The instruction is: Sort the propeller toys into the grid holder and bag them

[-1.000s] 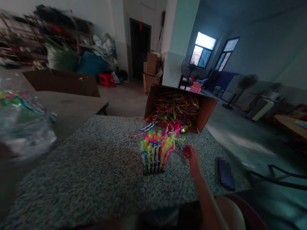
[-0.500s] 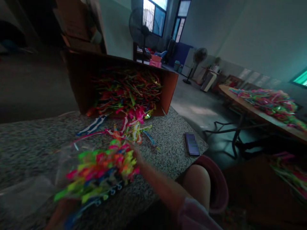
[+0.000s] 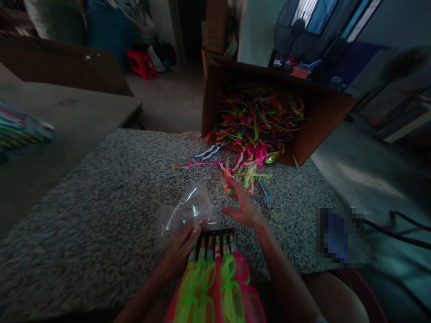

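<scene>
My left hand (image 3: pixel 185 244) is at the near edge of a clear plastic bag (image 3: pixel 191 206), its thumb and fingers closed on the film beside the left end of a black strip (image 3: pixel 217 232). From that strip hangs a row of patterned sticks with neon green and pink loops (image 3: pixel 210 282), reaching toward my lap; their exact kind is unclear. My right hand (image 3: pixel 245 207) hovers above the stone tabletop with fingers spread and nothing in them. Just beyond its fingertips lie loose coloured pieces (image 3: pixel 251 175), pink, yellow, orange and blue with white.
Behind the loose pieces a cardboard box (image 3: pixel 321 123) lies on its side, full of tangled coloured strips (image 3: pixel 262 112). A pixelated patch (image 3: pixel 338 235) covers a blue object at the right. Another table (image 3: pixel 84 105) with colourful packs (image 3: pixel 23 125) stands left, near a red stool (image 3: pixel 141 63).
The view has swung left. The bunched neon pieces have come down to the near table edge, loops toward me. My right hand has let go of them and spread its fingers.
</scene>
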### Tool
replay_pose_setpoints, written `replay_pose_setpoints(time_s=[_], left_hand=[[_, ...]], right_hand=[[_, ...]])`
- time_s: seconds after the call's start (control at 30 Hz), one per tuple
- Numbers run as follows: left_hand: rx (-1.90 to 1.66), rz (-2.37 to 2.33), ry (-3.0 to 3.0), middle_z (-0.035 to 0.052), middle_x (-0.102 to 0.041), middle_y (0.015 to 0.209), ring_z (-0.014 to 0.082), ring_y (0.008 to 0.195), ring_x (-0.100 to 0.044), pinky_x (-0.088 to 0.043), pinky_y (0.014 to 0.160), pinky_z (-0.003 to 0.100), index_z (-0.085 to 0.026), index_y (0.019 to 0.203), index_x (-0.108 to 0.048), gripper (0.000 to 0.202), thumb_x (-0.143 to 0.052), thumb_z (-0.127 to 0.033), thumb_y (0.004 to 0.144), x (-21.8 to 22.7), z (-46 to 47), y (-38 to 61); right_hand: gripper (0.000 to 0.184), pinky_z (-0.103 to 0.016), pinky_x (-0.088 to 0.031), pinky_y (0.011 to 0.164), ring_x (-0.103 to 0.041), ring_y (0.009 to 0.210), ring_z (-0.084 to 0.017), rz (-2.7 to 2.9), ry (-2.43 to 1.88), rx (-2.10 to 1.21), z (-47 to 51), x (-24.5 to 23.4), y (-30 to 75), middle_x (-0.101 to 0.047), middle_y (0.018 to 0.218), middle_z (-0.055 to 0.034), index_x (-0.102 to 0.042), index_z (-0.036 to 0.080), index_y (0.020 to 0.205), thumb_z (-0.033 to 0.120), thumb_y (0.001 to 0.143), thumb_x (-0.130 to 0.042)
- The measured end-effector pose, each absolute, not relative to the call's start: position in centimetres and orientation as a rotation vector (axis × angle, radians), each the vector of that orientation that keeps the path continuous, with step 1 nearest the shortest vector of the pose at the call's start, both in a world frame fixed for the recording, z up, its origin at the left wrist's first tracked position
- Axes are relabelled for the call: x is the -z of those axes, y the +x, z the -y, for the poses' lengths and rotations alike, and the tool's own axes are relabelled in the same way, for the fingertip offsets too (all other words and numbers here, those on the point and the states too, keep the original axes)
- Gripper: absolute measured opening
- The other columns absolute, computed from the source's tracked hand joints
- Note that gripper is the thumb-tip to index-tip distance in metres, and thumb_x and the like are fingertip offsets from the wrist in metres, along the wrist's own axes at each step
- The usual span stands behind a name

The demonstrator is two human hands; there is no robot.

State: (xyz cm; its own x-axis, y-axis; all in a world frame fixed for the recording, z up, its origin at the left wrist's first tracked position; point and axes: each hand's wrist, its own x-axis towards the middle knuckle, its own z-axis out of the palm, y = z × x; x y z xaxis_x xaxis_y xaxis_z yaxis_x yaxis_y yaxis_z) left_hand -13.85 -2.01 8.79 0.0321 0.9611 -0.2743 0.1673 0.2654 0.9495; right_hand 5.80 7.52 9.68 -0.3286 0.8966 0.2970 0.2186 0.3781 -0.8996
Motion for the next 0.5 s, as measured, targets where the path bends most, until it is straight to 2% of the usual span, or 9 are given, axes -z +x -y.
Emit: replay_pose_setpoints(time_s=[0.03, 0.1, 0.17, 0.23, 0.3, 0.4, 0.5], left_hand=[[-0.868, -1.391, 1.183, 0.0087, -0.069, 0.103, 0.0268, 0.095, -0.061, -0.048, 0.090, 0.036, -0.017, 0.099, -0.069, 0.056, -0.050, -0.065, 0.076, -9.0, 1.9, -13.8], [-0.819, -1.357, 1.274, 0.0076, -0.070, 0.093, 0.0260, 0.090, -0.061, -0.049, 0.089, 0.036, -0.018, 0.093, -0.070, 0.052, -0.050, -0.063, 0.076, -9.1, 1.9, -14.0], [-0.777, -1.364, 1.353, 0.0066, -0.070, 0.084, 0.0246, 0.083, -0.062, -0.051, 0.083, 0.034, -0.018, 0.093, -0.070, 0.050, -0.047, -0.060, 0.079, -8.9, 2.1, -14.4], [-0.821, -1.476, 1.420, 0.0063, -0.071, 0.085, 0.0239, 0.084, -0.063, -0.051, 0.082, 0.032, -0.019, 0.098, -0.069, 0.048, -0.044, -0.056, 0.082, -8.4, 2.6, -14.9], [-0.953, -1.639, 1.503, 0.0063, -0.071, 0.094, 0.0240, 0.091, -0.063, -0.050, 0.087, 0.032, -0.021, 0.099, -0.069, 0.043, -0.045, -0.052, 0.083, -7.6, 3.4, -15.5], [-1.201, -1.738, 1.709, 0.0046, -0.071, 0.100, 0.0235, 0.095, -0.063, -0.048, 0.093, 0.034, -0.026, 0.095, -0.072, 0.033, -0.051, -0.048, 0.081, -5.9, 5.0, -16.2], [-1.392, -1.746, 1.771, 0.0038, -0.069, 0.101, 0.0230, 0.093, -0.063, -0.051, 0.087, 0.034, -0.029, 0.099, -0.071, 0.028, -0.058, -0.044, 0.079, -4.2, 7.2, -16.5]], right_hand=[[0.070, -0.039, -0.043, 0.097, -0.045, 0.125, -0.024, 1.897, -0.923, -0.986, -8.7, -9.9, 4.9, -0.044, 0.140, -0.0088, -0.049, 0.025, 0.132, 0.030, 0.067, -0.074], [0.040, -0.039, -0.037, 0.103, -0.045, 0.126, -0.023, 2.053, -0.821, -1.006, -10.4, -10.2, 3.4, -0.051, 0.134, -0.0061, -0.064, 0.024, 0.111, 0.028, 0.071, -0.070], [0.012, -0.037, -0.040, 0.100, -0.055, 0.115, -0.020, 2.020, -0.814, -1.066, -10.7, -10.4, 3.2, -0.062, 0.118, -0.0052, -0.067, 0.021, 0.088, 0.027, 0.078, -0.063], [0.009, -0.032, -0.047, 0.087, -0.063, 0.094, -0.017, 1.867, -0.949, -1.038, -9.4, -10.0, 4.3, -0.067, 0.098, -0.0040, -0.063, 0.019, 0.080, 0.027, 0.082, -0.059], [0.009, -0.029, -0.049, 0.075, -0.062, 0.079, -0.016, 1.721, -1.142, -0.837, -6.6, -9.0, 6.1, -0.066, 0.086, -0.0027, -0.061, 0.019, 0.079, 0.028, 0.082, -0.061], [0.008, -0.030, -0.049, 0.075, -0.061, 0.081, -0.017, 1.591, -1.301, -0.466, -0.6, -6.9, 8.0, -0.065, 0.085, -0.0036, -0.061, 0.020, 0.077, 0.025, 0.083, -0.061], [0.010, -0.033, -0.049, 0.080, -0.062, 0.090, -0.019, 1.493, -1.356, -0.335, 5.0, -4.7, 7.5, -0.066, 0.093, -0.0049, -0.063, 0.023, 0.081, 0.020, 0.087, -0.055]])
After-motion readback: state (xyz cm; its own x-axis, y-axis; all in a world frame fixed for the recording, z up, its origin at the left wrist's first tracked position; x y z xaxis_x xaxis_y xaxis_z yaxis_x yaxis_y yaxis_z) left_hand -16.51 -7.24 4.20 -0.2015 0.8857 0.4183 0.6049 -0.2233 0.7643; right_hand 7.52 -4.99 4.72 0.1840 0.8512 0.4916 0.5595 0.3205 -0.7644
